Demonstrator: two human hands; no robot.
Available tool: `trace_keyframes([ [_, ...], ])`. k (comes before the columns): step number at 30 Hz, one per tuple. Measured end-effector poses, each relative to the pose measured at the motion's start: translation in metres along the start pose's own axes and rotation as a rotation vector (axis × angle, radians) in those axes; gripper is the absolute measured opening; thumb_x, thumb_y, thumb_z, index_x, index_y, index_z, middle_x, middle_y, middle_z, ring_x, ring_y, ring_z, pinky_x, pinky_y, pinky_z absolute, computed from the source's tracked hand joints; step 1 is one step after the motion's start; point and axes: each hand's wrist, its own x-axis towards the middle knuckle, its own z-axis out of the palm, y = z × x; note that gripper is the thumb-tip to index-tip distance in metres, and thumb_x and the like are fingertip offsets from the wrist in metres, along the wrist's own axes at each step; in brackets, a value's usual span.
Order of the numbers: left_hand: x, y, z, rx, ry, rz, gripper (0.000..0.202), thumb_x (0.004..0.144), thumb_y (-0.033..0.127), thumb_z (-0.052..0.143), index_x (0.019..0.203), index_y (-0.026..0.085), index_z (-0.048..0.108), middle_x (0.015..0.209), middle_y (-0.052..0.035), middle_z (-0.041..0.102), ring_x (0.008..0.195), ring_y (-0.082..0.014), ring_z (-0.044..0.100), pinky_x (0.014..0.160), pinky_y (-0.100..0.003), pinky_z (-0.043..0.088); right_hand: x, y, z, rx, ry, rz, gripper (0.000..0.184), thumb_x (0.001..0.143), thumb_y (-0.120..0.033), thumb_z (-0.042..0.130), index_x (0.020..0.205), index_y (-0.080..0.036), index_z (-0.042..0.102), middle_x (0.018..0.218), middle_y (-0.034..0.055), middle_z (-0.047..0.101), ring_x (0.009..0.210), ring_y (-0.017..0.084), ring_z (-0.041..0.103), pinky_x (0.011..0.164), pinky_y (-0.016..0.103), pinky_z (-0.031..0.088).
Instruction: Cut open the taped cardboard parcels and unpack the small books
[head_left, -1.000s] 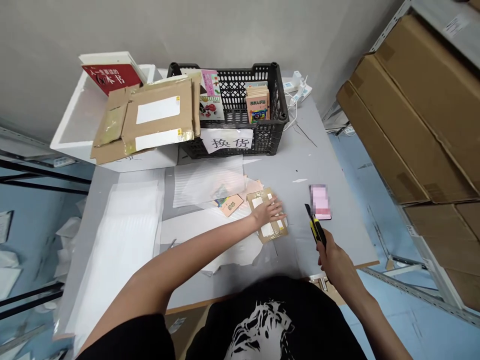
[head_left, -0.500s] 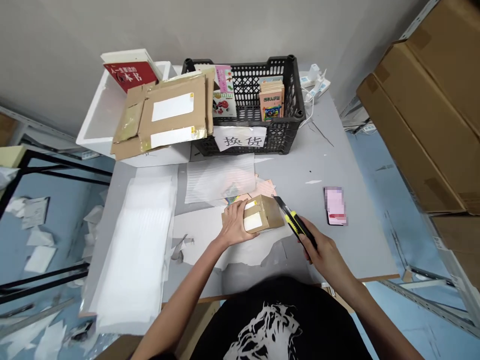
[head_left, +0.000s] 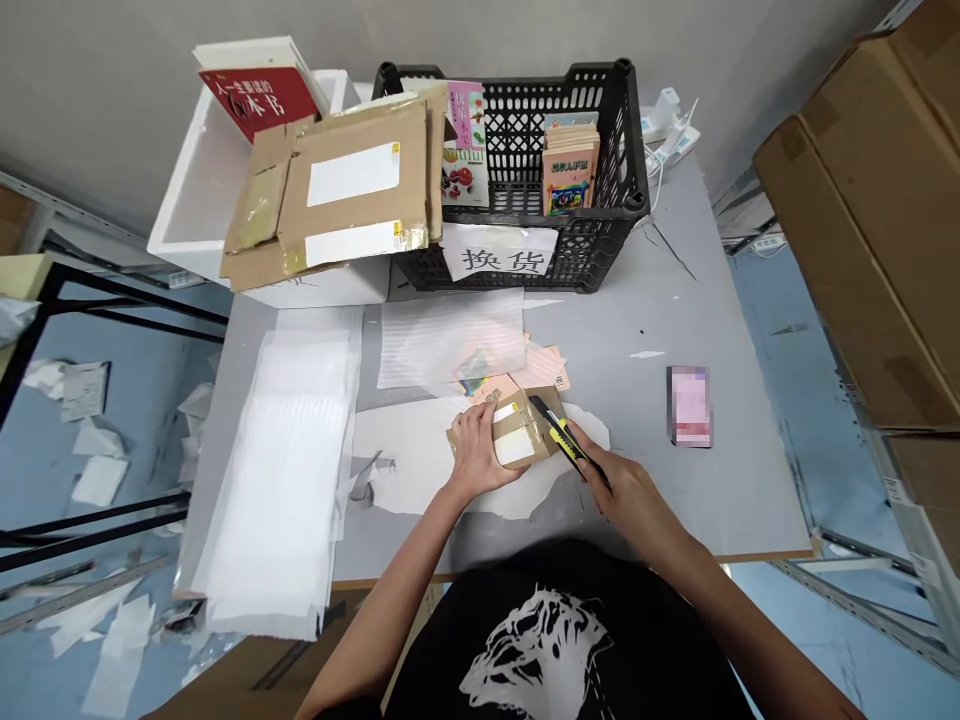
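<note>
Under my left hand [head_left: 478, 450] is a small taped cardboard box [head_left: 517, 440] with white labels; my fingers are closed around its left side. My right hand [head_left: 622, 495] grips a black and yellow utility knife [head_left: 564, 435]. The knife's tip lies over the taped right part of the box; whether it cuts in I cannot tell. Beneath the box is a torn white sheet [head_left: 412, 450]. Just behind it, pink-orange booklets [head_left: 551, 368] lie partly under a translucent foam sheet [head_left: 442, 335].
A stack of white foam sheets [head_left: 281, 470] covers the table's left side. Behind stand a black crate [head_left: 517, 190] with books and a white foam box [head_left: 176, 220] with flattened cardboard [head_left: 352, 205] on it. A phone [head_left: 690, 405] lies at right, near large cartons [head_left: 877, 220].
My right hand has brought the knife leftward, from beside the box's right end to over its taped part. My left hand still holds the box. The camera view has shifted slightly.
</note>
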Motion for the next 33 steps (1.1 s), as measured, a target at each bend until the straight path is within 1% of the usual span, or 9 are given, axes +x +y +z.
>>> trace_keyframes([
  [4, -0.002, 0.001, 0.002, 0.003, 0.015, 0.014, 0.112, 0.052, 0.061, 0.069, 0.142, 0.018, 0.017, 0.123, -0.0165, 0.044, 0.111, -0.0350, 0.042, 0.093, -0.049, 0.031, -0.004, 0.006, -0.001, -0.036, -0.012, -0.033, 0.047, 0.095, -0.028, 0.033, 0.141, -0.023, 0.040, 0.082, 0.0034, 0.068, 0.065, 0.015, 0.059, 0.065, 0.026, 0.049],
  [9, -0.003, 0.005, 0.003, 0.000, -0.012, 0.000, 0.109, 0.054, 0.062, 0.067, 0.142, 0.018, 0.019, 0.122, -0.0162, 0.045, 0.112, -0.0349, 0.042, 0.096, -0.049, 0.029, -0.008, 0.011, -0.002, -0.108, -0.030, -0.062, 0.049, 0.096, -0.029, 0.032, 0.143, -0.021, 0.036, 0.073, 0.0022, 0.064, 0.060, 0.015, 0.057, 0.058, 0.026, 0.047],
  [14, -0.003, 0.006, 0.003, -0.005, -0.032, -0.033, 0.109, 0.054, 0.063, 0.067, 0.142, 0.018, 0.022, 0.122, -0.0162, 0.045, 0.114, -0.0357, 0.042, 0.096, -0.050, 0.028, -0.011, 0.007, -0.005, -0.143, -0.020, -0.069, 0.046, 0.096, -0.029, 0.031, 0.139, -0.020, 0.043, 0.069, 0.0021, 0.063, 0.057, 0.015, 0.056, 0.056, 0.026, 0.048],
  [17, -0.002, 0.007, 0.003, -0.008, -0.016, -0.022, 0.107, 0.055, 0.063, 0.066, 0.141, 0.017, 0.024, 0.121, -0.0160, 0.046, 0.113, -0.0346, 0.042, 0.096, -0.050, 0.029, -0.015, 0.005, -0.007, -0.151, -0.021, -0.050, 0.045, 0.095, -0.028, 0.031, 0.139, -0.021, 0.044, 0.074, 0.0038, 0.066, 0.061, 0.016, 0.060, 0.058, 0.028, 0.049],
  [20, -0.002, 0.007, 0.002, -0.012, -0.011, -0.027, 0.106, 0.055, 0.063, 0.066, 0.140, 0.016, 0.025, 0.120, -0.0156, 0.046, 0.112, -0.0337, 0.043, 0.096, -0.049, 0.029, -0.020, 0.006, -0.008, -0.153, -0.034, -0.052, 0.046, 0.095, -0.027, 0.032, 0.141, -0.024, 0.039, 0.084, 0.0050, 0.069, 0.069, 0.018, 0.063, 0.064, 0.030, 0.051],
  [22, -0.001, 0.008, 0.002, -0.011, -0.017, -0.029, 0.105, 0.055, 0.062, 0.067, 0.140, 0.017, 0.026, 0.120, -0.0155, 0.047, 0.111, -0.0335, 0.044, 0.096, -0.049, 0.029, -0.024, 0.007, -0.008, -0.168, -0.043, -0.058, 0.047, 0.095, -0.026, 0.032, 0.142, -0.025, 0.037, 0.087, 0.0052, 0.069, 0.072, 0.018, 0.064, 0.064, 0.030, 0.052],
  [28, 0.001, 0.010, 0.001, -0.003, -0.015, -0.033, 0.105, 0.055, 0.061, 0.067, 0.140, 0.017, 0.026, 0.120, -0.0156, 0.048, 0.112, -0.0341, 0.044, 0.097, -0.049, 0.029, -0.029, 0.014, -0.005, -0.262, -0.017, -0.095, 0.047, 0.095, -0.024, 0.032, 0.142, -0.025, 0.037, 0.081, 0.0047, 0.069, 0.064, 0.018, 0.063, 0.059, 0.029, 0.050],
  [33, 0.001, 0.010, 0.004, -0.009, -0.036, -0.040, 0.107, 0.054, 0.061, 0.068, 0.142, 0.019, 0.025, 0.123, -0.0152, 0.048, 0.113, -0.0345, 0.043, 0.097, -0.050, 0.028, -0.032, 0.016, -0.004, -0.409, -0.002, -0.118, 0.048, 0.096, -0.022, 0.031, 0.144, -0.026, 0.034, 0.076, 0.0043, 0.066, 0.057, 0.016, 0.060, 0.051, 0.025, 0.045],
])
